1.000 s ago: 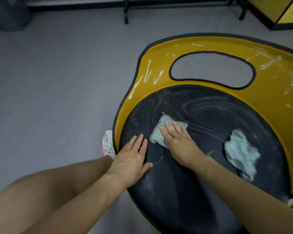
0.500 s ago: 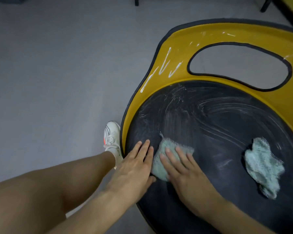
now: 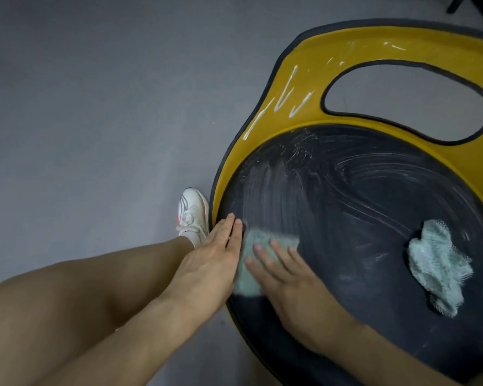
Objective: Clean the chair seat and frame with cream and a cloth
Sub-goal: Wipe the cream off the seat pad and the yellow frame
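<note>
The right hand [image 3: 287, 277] lies flat, fingers spread, pressing a cloth [image 3: 258, 238] onto the black seat [image 3: 360, 204] near its 9 o'clock edge. The left hand [image 3: 215, 257], fingers straight and pressed together, rests on that edge just beside the cloth. A second cloth [image 3: 441, 266] lies crumpled at 3 o'clock. Cream [image 3: 285, 93] streaks the yellow frame [image 3: 304, 59] at 11 o'clock.

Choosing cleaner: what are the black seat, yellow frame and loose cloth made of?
Black seat: smooth, matte, perhaps vinyl or plastic; cream smears sit on top. Yellow frame: hard, glossy, likely moulded plastic. Loose cloth: soft woven fabric, frayed edges.
</note>
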Demonstrator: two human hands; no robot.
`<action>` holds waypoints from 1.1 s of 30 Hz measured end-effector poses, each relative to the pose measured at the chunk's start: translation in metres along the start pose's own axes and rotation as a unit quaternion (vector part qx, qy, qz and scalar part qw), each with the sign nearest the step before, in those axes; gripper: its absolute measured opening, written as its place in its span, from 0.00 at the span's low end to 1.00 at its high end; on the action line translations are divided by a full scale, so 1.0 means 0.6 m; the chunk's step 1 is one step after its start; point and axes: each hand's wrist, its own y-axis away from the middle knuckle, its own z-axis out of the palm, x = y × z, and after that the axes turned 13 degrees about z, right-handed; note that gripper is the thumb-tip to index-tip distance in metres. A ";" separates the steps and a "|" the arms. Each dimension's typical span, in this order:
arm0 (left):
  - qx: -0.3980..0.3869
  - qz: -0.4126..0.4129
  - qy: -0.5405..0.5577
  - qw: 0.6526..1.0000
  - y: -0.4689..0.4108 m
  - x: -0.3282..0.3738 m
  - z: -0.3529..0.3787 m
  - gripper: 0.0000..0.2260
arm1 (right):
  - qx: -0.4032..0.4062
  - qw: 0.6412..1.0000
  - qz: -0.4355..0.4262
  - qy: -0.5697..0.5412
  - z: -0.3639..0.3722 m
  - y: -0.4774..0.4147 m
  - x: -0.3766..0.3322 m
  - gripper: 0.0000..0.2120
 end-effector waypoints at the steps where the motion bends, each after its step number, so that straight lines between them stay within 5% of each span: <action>1: -0.001 0.001 0.003 1.000 -0.002 0.001 0.001 0.38 | -0.001 1.000 -0.007 -0.001 0.003 0.016 -0.004 0.27; 6: 0.017 0.002 0.009 1.000 -0.014 0.007 0.007 0.39 | -0.027 0.999 -0.003 0.028 -0.003 -0.095 0.013 0.29; 12: 0.042 -0.020 0.003 0.999 -0.020 0.010 0.007 0.39 | -0.009 0.991 0.135 -0.016 -0.043 -0.294 0.030 0.25; 18: 0.073 -0.020 0.017 0.997 -0.042 0.021 -0.012 0.37 | 0.001 0.999 0.041 0.002 0.001 -0.063 -0.010 0.31; 21: 0.065 -0.013 0.012 0.998 -0.068 0.036 -0.014 0.32 | 0.000 0.998 0.057 -0.012 0.001 0.028 0.044 0.27; 33: 0.005 0.017 -0.011 1.000 -0.135 0.034 0.000 0.36 | 0.010 0.946 0.322 -0.030 -0.077 -0.233 0.324 0.25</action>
